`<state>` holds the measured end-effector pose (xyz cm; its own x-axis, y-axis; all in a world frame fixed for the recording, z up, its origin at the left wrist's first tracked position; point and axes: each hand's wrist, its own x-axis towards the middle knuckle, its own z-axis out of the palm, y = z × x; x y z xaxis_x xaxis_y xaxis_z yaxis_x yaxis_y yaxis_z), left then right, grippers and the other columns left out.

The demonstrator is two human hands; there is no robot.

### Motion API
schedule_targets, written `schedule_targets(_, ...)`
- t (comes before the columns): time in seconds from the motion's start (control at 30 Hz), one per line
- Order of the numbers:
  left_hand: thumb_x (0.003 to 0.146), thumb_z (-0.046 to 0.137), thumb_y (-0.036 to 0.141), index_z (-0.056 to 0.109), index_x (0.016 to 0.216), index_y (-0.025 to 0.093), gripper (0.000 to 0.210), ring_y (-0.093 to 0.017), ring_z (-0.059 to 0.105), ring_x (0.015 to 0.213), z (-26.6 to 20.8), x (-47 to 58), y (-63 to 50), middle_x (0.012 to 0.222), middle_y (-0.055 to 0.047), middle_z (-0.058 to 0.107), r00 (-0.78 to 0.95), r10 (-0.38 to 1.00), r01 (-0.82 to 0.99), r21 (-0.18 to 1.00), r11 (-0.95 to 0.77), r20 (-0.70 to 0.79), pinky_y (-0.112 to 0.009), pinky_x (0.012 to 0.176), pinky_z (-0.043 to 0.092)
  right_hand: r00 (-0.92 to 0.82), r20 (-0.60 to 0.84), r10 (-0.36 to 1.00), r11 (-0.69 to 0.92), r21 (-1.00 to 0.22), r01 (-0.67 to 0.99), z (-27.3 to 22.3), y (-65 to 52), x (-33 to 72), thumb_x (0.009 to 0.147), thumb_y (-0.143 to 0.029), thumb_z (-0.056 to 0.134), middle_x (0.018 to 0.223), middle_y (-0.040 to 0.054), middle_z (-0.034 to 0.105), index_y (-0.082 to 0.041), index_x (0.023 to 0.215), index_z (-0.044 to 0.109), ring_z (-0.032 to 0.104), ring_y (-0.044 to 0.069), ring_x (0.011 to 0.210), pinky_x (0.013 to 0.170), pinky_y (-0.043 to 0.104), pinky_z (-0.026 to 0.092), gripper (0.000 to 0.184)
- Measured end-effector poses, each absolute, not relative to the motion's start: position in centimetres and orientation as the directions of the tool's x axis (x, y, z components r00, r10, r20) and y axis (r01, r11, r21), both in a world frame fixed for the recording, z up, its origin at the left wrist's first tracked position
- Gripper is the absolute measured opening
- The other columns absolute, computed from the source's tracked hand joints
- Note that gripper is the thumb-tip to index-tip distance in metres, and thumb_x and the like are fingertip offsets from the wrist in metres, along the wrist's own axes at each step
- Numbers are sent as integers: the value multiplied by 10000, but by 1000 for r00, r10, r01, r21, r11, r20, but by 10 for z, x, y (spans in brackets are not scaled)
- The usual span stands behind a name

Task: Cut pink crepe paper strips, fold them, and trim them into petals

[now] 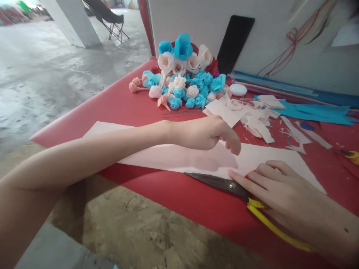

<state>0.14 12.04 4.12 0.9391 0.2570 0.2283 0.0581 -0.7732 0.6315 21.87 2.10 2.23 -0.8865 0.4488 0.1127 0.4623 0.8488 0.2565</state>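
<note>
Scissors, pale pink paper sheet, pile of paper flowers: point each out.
Scissors (221, 182), head view, on the blade near the pivot.
Pale pink paper sheet (280, 155), head view, bare right part.
Pile of paper flowers (182, 46), head view, top blue flower.

I count one pair of scissors (224, 184), one big pink paper sheet (269, 158), one black phone (235, 43), and one heap of paper flowers (183, 73), too many to count.
</note>
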Motion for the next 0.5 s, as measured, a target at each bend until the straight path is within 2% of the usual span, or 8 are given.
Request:
schedule_targets(0.1, 666, 298, -89, 679, 912, 135, 506, -130, 638, 870, 47, 1, 118, 956, -45, 699, 953, 240, 70, 639, -766, 183, -209, 793, 489, -875, 102, 473, 838, 255, 482, 22, 19, 238, 764, -43, 352, 670, 14, 587, -136, 1127, 531, 476, 208, 651, 697, 325, 305, 415)
schedule_targets(0.2, 748, 366, -26, 670, 965, 130, 404, -160, 614, 943, 42, 4, 114, 1017, -71, 682, 967, 179, 49, 563, -825, 179, -231, 835, 470, -863, 88, 497, 839, 203, 504, 21, 17, 259, 751, -39, 367, 693, -3, 589, -187, 1157, 490, 481, 201, 668, 716, 322, 314, 449)
schedule_targets(0.3, 768, 399, 7, 647, 1052, 110, 391, -187, 578, 1011, 31, 7, 111, 1095, -97, 643, 976, 134, 37, 483, -875, 169, -247, 856, 457, -848, 52, 527, 831, 176, 528, 18, 13, 278, 762, -31, 367, 740, -11, 601, -219, 1210, 443, 497, 194, 725, 752, 328, 327, 491)
schedule_targets(0.43, 811, 396, 65, 628, 1096, 103, 369, -204, 525, 1061, 14, 9, 108, 1143, -115, 606, 975, 55, -38, 404, -914, 216, -271, 933, 414, -844, 47, 534, 814, 241, 528, 13, 6, 292, 758, -40, 363, 738, -4, 604, -222, 1271, 406, 503, 201, 721, 746, 356, 342, 546)
schedule_targets(0.5, 830, 392, 103, 621, 1102, 101, 355, -214, 503, 1074, 9, 9, 108, 1164, -122, 590, 967, 40, -56, 364, -930, 252, -291, 967, 385, -828, 61, 558, 784, 288, 550, 10, 1, 294, 715, -36, 374, 740, 0, 610, -239, 1367, 305, 512, 217, 719, 733, 379, 349, 687)
